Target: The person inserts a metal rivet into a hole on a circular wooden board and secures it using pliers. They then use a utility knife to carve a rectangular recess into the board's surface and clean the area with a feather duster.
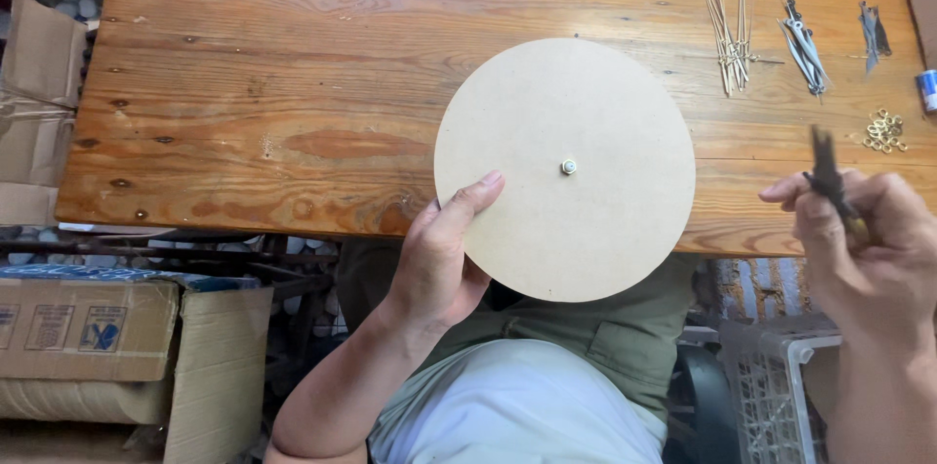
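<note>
My left hand (pixel 444 254) grips the lower left edge of a round beige fibreboard disc (pixel 576 103), thumb on its face. The disc is held over the near edge of the wooden table (pixel 273 103) and has a small metal shaft (pixel 568 166) poking through its centre. My right hand (pixel 864 244) is off to the right of the disc, fingers closed around a thin dark pointed piece (pixel 826 163) that sticks up from the hand and looks blurred.
At the table's far right lie a bunch of thin pale metal hands (pixel 730 35), two bunches of dark hands (pixel 804 46) (pixel 872 33) and a pile of small brass rings (pixel 884 130). Cardboard boxes (pixel 117 347) stand at left, a white crate (pixel 771 386) at lower right.
</note>
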